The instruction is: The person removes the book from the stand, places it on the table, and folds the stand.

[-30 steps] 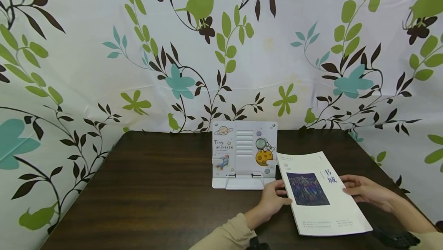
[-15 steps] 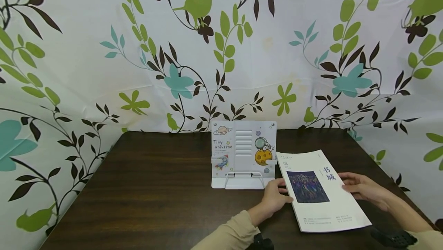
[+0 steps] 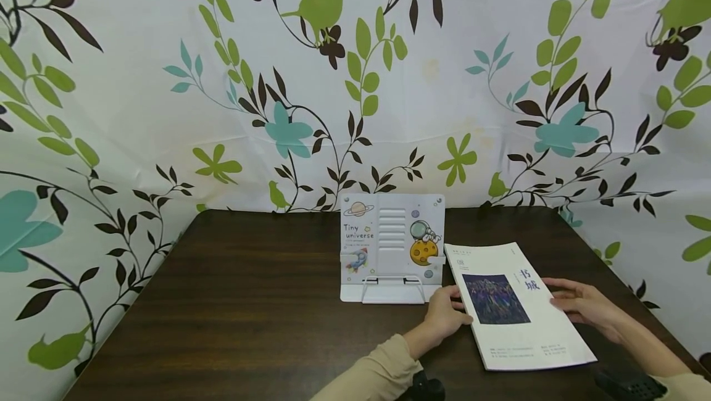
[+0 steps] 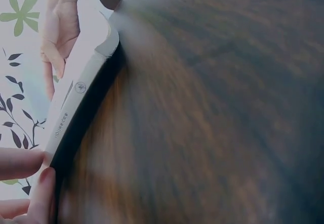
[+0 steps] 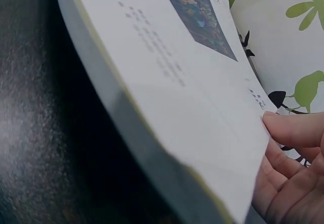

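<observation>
A white paperback book [image 3: 547, 333] with a dark painting on its cover and blue characters is held at a slant on the right side of the table. My left hand [image 3: 441, 318] pinches its spine side, thumb at the cover's edge. In the left wrist view the fingertips [image 4: 45, 183] meet at the spine [image 4: 76, 97], and a dark gap shows under the book. My right hand [image 3: 591, 308] grips the opposite edge. The right wrist view shows that thumb [image 5: 288, 125] on the cover's edge and the other fingers below it.
A white book stand [image 3: 391, 253] printed with planets, a rocket and "Tiny universe" stands upright just left of the book's far corner. Behind the dark wooden table [image 3: 250, 302] hangs a leaf-and-bird patterned cloth [image 3: 400, 142].
The book's near end has shifted slightly away in the head view, and my left hand has moved a little right. Both hands keep their hold on the book.
</observation>
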A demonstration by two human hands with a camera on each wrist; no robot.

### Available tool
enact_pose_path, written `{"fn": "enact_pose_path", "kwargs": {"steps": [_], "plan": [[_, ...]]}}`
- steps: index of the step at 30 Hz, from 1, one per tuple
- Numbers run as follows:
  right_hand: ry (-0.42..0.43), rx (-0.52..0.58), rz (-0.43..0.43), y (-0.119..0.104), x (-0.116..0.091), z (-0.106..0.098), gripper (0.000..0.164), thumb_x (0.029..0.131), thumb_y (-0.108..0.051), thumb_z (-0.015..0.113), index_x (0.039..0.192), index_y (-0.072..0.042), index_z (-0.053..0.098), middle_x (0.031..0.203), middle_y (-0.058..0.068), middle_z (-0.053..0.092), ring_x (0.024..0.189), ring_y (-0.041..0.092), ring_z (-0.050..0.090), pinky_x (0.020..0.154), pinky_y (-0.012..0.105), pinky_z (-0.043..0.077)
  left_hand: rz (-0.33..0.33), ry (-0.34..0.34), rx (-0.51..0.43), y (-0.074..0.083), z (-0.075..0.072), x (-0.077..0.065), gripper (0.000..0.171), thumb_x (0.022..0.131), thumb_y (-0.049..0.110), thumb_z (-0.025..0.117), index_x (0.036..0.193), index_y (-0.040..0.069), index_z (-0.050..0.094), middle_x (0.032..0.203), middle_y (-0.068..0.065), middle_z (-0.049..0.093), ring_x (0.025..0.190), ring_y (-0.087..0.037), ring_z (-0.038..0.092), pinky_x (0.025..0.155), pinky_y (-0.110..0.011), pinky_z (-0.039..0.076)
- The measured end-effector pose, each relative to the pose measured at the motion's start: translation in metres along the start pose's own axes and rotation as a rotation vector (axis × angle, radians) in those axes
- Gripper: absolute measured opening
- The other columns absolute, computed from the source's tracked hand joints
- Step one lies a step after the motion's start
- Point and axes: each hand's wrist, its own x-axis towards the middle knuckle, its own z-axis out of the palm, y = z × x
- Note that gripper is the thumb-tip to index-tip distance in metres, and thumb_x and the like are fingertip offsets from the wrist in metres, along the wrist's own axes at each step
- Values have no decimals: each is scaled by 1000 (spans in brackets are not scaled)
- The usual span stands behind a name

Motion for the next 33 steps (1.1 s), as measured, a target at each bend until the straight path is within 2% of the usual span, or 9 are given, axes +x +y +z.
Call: {"fn": "enact_pose_path", "kwargs": {"steps": [14, 20, 21, 24, 27, 28, 33], "plan": [[22, -49, 23, 8, 4, -1, 70, 84, -15, 64, 134, 15, 24, 100, 10, 62, 82, 23, 62, 70, 39, 52, 52, -5, 180, 0, -1, 0, 40, 57, -6, 79, 94, -1, 65, 85, -3, 59, 67, -6, 61, 58, -14, 46], [11, -37, 21, 12, 3, -3, 70, 82, -11, 64, 133, 16, 25, 102, 12, 62, 83, 24, 63, 71, 39, 53, 92, -66, 180, -4, -4, 4, 39, 58, -5, 80, 94, -3, 65, 84, -5, 62, 66, -4, 62, 58, -15, 48], [13, -38, 22, 13, 3, -3, 70, 82, -11, 65, 133, 16, 25, 102, 13, 62, 83, 24, 63, 71, 39, 53, 135, -65, 195, -12, -1, 8, 38, 58, -3, 81, 94, -2, 66, 83, -3, 62, 65, -3, 61, 57, -15, 47], [19, -60, 18, 13, 2, -4, 71, 80, -12, 67, 132, 16, 28, 104, 16, 61, 83, 24, 63, 71, 39, 53, 148, -64, 198, -14, 0, 9, 38, 58, -2, 81, 93, -1, 66, 82, -2, 61, 63, -1, 59, 56, -15, 47], [34, -89, 14, 13, 1, -4, 70, 79, -13, 68, 131, 16, 31, 106, 18, 59, 83, 23, 62, 71, 39, 53, 130, -56, 191, -10, 0, 8, 39, 57, -3, 81, 93, -2, 66, 82, -3, 61, 62, -3, 59, 55, -15, 46], [39, -98, 12, 13, 1, -4, 70, 79, -14, 69, 131, 16, 32, 107, 18, 58, 83, 23, 62, 71, 39, 53, 88, -57, 177, -1, -3, 5, 39, 56, -5, 80, 92, -2, 66, 82, -4, 61, 62, -4, 60, 55, -16, 47], [58, -121, 10, 13, 2, -4, 71, 78, -16, 70, 130, 15, 34, 107, 19, 57, 84, 22, 61, 72, 39, 53, 59, -38, 190, 4, -3, 2, 38, 54, -9, 80, 89, -3, 67, 78, -4, 58, 59, -6, 59, 51, -15, 45]]}}
